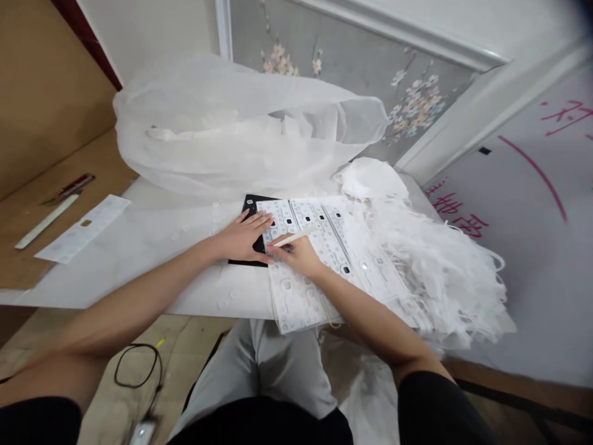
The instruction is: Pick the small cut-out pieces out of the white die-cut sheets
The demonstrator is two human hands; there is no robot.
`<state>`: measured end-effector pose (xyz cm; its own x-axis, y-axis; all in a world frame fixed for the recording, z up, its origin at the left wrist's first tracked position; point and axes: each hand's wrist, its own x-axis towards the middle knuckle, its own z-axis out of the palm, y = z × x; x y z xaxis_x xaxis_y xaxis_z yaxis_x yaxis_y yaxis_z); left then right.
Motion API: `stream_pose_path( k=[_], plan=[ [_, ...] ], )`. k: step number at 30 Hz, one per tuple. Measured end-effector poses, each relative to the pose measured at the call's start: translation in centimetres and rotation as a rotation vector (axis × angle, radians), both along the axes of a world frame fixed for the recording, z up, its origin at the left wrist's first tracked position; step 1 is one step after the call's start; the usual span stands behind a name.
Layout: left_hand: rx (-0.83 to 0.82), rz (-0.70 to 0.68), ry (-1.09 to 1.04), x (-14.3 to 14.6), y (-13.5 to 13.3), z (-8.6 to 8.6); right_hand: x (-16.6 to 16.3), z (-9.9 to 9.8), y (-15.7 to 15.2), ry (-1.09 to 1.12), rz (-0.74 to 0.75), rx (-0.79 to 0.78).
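My left hand lies flat with fingers spread, pressing on the left edge of a white sheet and the black board under it. Grey rings and small dark squares mark the sheet. My right hand is closed around a slim white pen-shaped tool, its lower end close to the sheet near my left fingers. The tool's exact kind cannot be made out. To the right, the sheet meets a heap of white strips and cords.
A large translucent bag with white material lies along the back. On the left are a white cut strip, a white flat stick and a red-handled tool. Tiny clear discs dot the white tabletop. A black cable lies on the floor.
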<state>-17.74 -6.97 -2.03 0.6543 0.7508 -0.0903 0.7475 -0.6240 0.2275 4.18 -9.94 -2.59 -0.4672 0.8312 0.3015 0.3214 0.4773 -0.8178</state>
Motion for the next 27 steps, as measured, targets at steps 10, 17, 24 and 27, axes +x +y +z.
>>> stream_pose_path(
  k=[10,17,24,27],
  plan=[
    [-0.021,0.031,0.029,0.2,-0.3,0.0,0.3,0.6,-0.4,-0.503,0.121,0.547],
    [-0.049,0.072,-0.017,0.3,-0.4,0.1,0.0,-0.1,-0.7,-0.605,0.123,0.652],
    [-0.072,0.076,-0.01,0.3,-0.4,0.2,1.8,0.8,2.6,-0.532,-0.295,0.466],
    [-0.053,0.059,-0.014,0.1,-0.1,0.0,4.1,1.7,4.7,-0.433,-0.547,0.38]
  ],
)
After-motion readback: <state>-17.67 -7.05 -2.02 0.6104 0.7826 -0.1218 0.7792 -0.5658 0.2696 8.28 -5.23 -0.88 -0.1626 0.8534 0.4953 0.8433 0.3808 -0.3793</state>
